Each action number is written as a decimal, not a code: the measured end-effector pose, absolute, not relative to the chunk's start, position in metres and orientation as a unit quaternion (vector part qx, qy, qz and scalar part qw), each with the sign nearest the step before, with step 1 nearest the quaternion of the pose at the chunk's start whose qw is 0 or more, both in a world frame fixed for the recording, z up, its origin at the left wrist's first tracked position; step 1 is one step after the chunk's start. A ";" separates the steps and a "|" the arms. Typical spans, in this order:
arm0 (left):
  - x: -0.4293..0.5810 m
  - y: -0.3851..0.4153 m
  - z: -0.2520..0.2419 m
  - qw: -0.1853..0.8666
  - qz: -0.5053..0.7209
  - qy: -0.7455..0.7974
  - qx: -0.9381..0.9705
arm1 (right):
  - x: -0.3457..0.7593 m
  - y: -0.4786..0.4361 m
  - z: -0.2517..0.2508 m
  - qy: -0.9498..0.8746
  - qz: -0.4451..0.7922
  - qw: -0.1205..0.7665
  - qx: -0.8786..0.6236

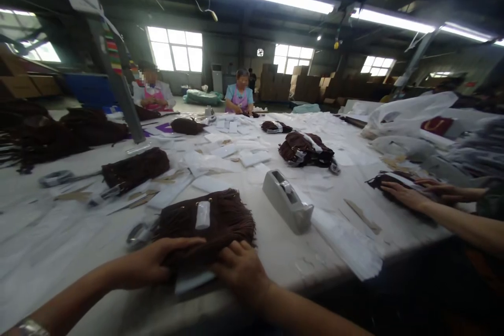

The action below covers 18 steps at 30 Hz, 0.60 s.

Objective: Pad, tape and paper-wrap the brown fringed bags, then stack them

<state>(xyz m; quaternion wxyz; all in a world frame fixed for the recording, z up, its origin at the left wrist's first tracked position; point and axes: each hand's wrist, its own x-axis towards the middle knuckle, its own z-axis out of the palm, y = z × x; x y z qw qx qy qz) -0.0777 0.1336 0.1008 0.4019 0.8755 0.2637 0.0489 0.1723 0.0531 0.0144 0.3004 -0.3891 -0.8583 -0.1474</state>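
Note:
A dark brown fringed bag [224,218] lies on the white-covered table in front of me, with a white wrapped strip [202,214] on its upper face. My left hand [157,260] grips the near left edge, its fingers over the brown material. At the near right edge, my right hand [242,270] has its bent fingers closed on the bag. Between the hands, a white sheet [192,280] sticks out from under the bag. A wrapped strap end [139,233] lies at the bag's left side. Part of the fingertips is hidden in dark folds.
A grey tape dispenser [287,200] stands right of the bag. Another brown bag [136,168] lies left, and a fringed bag [305,149] farther back. At right, a co-worker's hands [413,194] rest on a bag. White papers [220,149] and a metal post [128,100] are beyond.

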 end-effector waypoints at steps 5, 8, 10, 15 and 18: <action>-0.076 0.130 0.103 0.376 0.051 0.275 0.883 | 0.176 0.044 0.023 -0.866 -0.090 0.239 -0.429; -0.070 0.119 0.100 0.338 0.064 0.290 0.893 | 0.187 0.032 0.026 -0.890 -0.033 0.227 -0.394; -0.063 0.110 0.096 0.297 0.068 0.299 0.904 | 0.194 0.026 0.023 -0.886 -0.035 0.265 -0.379; -0.049 0.089 0.080 0.149 0.059 0.330 0.930 | 0.191 0.025 0.015 -0.854 -0.080 0.304 -0.414; -0.042 0.077 0.069 0.068 0.072 0.339 0.936 | 0.183 0.031 0.011 -0.850 -0.078 0.315 -0.415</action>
